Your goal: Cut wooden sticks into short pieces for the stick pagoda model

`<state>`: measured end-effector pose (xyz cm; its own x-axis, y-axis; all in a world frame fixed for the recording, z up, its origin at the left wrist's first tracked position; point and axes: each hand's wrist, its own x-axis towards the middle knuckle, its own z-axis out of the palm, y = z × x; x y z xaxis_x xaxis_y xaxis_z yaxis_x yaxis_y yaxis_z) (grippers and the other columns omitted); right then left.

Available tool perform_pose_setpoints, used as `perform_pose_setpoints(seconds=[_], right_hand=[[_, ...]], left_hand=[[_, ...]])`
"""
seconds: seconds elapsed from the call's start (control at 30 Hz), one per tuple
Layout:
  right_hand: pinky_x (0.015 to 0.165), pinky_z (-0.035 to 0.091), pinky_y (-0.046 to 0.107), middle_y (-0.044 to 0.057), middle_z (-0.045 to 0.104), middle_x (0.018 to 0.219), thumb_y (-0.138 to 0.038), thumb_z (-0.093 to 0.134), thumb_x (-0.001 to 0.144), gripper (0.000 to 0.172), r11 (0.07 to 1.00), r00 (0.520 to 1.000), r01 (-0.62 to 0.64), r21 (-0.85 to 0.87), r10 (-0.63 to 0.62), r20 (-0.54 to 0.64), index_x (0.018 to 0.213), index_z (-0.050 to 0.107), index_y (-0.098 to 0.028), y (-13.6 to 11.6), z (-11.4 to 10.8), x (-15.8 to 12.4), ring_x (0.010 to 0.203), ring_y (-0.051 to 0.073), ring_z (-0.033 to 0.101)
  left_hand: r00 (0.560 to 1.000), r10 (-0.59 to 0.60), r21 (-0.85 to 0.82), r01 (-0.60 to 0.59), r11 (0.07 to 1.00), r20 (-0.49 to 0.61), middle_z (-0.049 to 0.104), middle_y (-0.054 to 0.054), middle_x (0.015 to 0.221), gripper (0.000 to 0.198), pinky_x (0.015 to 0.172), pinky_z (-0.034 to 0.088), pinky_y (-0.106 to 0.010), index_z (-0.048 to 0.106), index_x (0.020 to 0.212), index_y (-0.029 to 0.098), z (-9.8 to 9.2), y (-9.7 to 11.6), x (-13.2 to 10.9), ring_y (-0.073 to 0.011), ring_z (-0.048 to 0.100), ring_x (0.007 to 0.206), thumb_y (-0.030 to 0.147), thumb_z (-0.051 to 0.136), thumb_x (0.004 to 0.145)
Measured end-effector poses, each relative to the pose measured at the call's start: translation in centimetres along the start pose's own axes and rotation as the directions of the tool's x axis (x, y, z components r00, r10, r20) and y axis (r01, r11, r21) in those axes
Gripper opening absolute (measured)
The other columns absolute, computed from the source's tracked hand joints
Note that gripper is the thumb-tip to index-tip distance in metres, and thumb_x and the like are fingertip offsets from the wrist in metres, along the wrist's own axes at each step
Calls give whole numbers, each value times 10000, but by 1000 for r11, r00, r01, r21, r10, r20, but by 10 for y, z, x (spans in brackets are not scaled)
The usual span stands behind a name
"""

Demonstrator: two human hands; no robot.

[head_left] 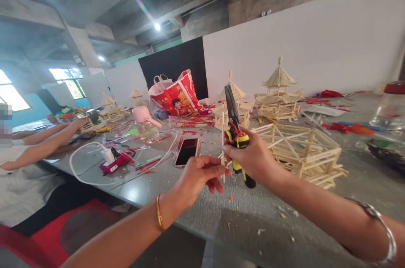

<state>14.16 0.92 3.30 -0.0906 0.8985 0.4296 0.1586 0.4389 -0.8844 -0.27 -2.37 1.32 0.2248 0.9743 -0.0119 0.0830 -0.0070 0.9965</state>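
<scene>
grey table (240,221) below; thin stick (222,128) upright between both hands (196,176) (255,154), beside pliers (232,105).

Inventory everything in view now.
shears: one, black and yellow, centre
stick: one, pale, beside shears
stick frame: one, pale, right
pagoda models: at least four, pale, back
smartphone: one, black, near centre
bag: one, mostly red, back
bottle: one, clear, pink top, left
power strip: one, magenta, left
jar: one, clear, red lid, right
scraps: many, mostly red, scattered
chair: one, red, left
person: one, white clothes, left
table: one, grey, beneath
left grip: one, bare, on stick
right grip: one, bare, on shears
</scene>
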Motion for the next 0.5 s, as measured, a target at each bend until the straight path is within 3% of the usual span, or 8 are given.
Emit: perform_pose_setpoints(seconds=[0.23, 0.5], right_hand=[[480, 395, 236, 6, 540, 591, -224, 556, 651, 178, 999, 1000, -25, 26, 26, -9, 801, 505, -144, 14, -1, -1, 498, 111, 490], [462, 378, 234, -5, 512, 537, -248, 556, 640, 142, 999, 999, -36, 22, 37, -23, 719, 490, -149, 22, -1, 0, 474, 107, 473]], left_hand=[[999, -45, 21, 45, 999, -3, 546, 18, 521, 209, 412, 300, -167, 641, 674, 119, -4, -1, 9, -38, 452, 439, 311, 699, 614], [995, -101, 33, 101, 994, -2, 588, 2, 574, 181, 385, 295, -175, 644, 672, 141, -6, -7, 11, -51, 488, 440, 296, 704, 603]])
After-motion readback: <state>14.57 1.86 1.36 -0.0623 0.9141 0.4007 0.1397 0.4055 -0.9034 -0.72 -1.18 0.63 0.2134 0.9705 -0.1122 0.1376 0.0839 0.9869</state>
